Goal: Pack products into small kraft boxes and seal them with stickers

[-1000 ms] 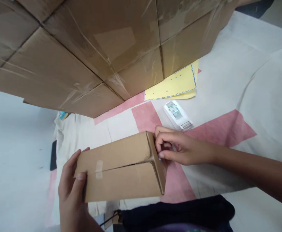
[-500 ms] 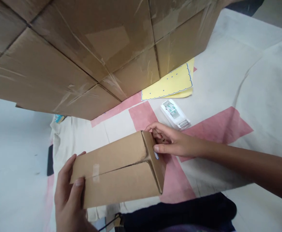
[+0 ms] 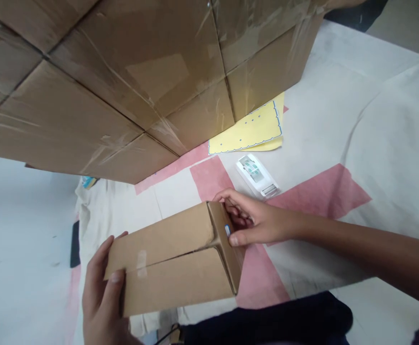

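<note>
A small brown cardboard box lies low in the middle, its top flaps closed with a strip of clear tape near the left end. My left hand grips the box's left end, thumb on top. My right hand presses against the box's right end, fingers curled, thumb on a small white and blue bit of tape at the seam. A white tape dispenser lies just beyond my right hand on the cloth.
A large taped cardboard box fills the upper left. A yellow sheet pokes out from under it. A white and pink cloth covers the surface. Dark fabric lies at the bottom edge.
My right hand has shifted slightly along the box's right end, and its thumb now presses the tape piece at the seam. The box has stayed almost in place.
</note>
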{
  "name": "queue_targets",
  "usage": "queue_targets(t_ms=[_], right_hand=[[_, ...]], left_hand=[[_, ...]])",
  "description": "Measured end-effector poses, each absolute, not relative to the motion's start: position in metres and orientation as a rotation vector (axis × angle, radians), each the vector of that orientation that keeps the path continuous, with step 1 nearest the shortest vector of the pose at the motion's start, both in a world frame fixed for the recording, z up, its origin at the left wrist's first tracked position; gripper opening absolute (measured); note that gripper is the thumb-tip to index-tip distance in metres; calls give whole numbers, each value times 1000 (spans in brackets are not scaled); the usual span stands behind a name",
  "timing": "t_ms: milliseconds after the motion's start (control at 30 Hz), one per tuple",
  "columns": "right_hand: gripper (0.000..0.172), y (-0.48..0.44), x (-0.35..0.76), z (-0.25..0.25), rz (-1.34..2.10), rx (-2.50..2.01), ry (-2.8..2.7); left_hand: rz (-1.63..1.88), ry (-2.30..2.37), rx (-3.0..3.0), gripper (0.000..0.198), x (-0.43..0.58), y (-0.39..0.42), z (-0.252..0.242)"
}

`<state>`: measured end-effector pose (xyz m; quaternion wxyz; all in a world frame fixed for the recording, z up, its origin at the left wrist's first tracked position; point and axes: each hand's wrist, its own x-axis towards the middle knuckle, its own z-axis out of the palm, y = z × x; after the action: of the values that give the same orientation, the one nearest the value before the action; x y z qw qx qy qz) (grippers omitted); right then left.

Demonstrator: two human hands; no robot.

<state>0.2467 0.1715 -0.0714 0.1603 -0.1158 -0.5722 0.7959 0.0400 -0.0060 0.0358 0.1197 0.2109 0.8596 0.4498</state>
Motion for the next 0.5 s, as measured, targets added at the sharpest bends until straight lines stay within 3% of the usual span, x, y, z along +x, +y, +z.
queue_targets(t_ms=[100,333,500], right_hand=[[74,173,247,-72,2307,-288,-1634],[60,182,248,-70,2292,-306,-1706],[66,180,249,-72,2260,-283,-1738]], left_hand=[[1336,2503,562,53,43,-3,36],[1254,2471,611,63,17,-14,30],[1289,2524,652,55,42,-8,32]])
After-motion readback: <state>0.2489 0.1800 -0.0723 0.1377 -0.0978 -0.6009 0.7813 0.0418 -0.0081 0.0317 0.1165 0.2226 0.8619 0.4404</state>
